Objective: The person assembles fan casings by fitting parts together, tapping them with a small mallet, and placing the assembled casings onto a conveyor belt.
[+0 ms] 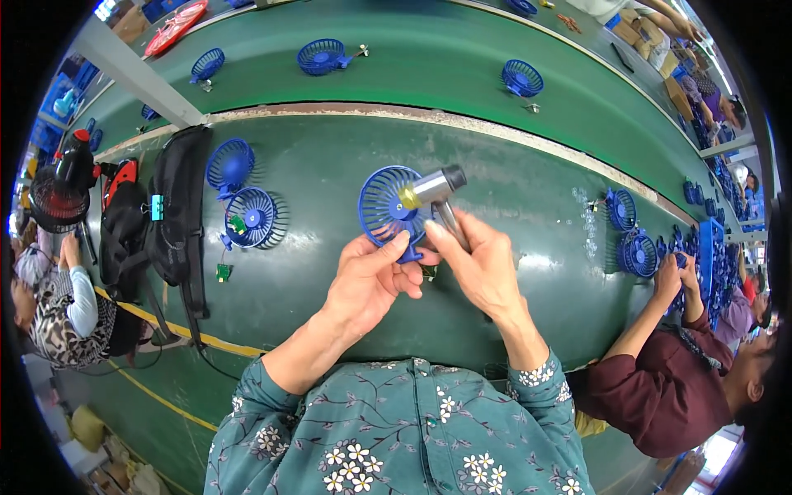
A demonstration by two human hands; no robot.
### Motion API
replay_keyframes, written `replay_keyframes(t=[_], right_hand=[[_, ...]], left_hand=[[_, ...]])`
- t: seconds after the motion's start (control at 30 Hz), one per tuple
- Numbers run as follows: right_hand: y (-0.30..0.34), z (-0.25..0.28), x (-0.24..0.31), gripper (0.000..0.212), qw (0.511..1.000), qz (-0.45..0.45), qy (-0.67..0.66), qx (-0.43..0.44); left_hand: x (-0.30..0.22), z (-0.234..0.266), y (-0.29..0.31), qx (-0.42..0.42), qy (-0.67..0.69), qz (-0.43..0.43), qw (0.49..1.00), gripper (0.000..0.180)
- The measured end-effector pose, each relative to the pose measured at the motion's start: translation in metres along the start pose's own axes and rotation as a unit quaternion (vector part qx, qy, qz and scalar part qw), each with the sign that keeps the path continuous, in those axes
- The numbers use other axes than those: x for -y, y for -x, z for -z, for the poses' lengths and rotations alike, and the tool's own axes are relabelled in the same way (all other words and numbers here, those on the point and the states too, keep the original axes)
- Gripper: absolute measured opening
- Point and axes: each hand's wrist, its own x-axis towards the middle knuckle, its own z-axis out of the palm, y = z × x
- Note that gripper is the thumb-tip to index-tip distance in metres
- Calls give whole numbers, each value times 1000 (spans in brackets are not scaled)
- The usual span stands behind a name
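My left hand [365, 276] grips a round blue slatted fan housing [375, 196] near its lower rim, the thumb lying along the edge. In my right hand [487, 264] is a small hammer [432, 186], with a steel head, a yellow face and a dark opposite end. The yellow face is over the housing's middle; whether they touch I cannot tell. Below the housing, a small green circuit board [429, 271] shows between my hands, partly hidden by the fingers.
Two blue fan housings [251, 216] with green boards lie to the left, beside a black bag [177, 206]. Beyond a pale ledge, a green conveyor belt [421, 66] carries more housings. At right, a co-worker in maroon [668, 388] handles blue parts near a blue crate [708, 247].
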Motion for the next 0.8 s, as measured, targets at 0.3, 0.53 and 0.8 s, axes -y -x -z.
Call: replay_keyframes(t=[0.3,0.53,0.8], right_hand=[[23,10,-23,37,992,-28,-87,86],[28,16,5,31,988,2,147,45],[29,19,0,26,974,69,214,4]], left_hand=[[1,2,-4,-8,11,34,999,28],[3,1,-6,5,-17,3,1000,29],[8,-4,-4,-11,-180,-62,982,28]])
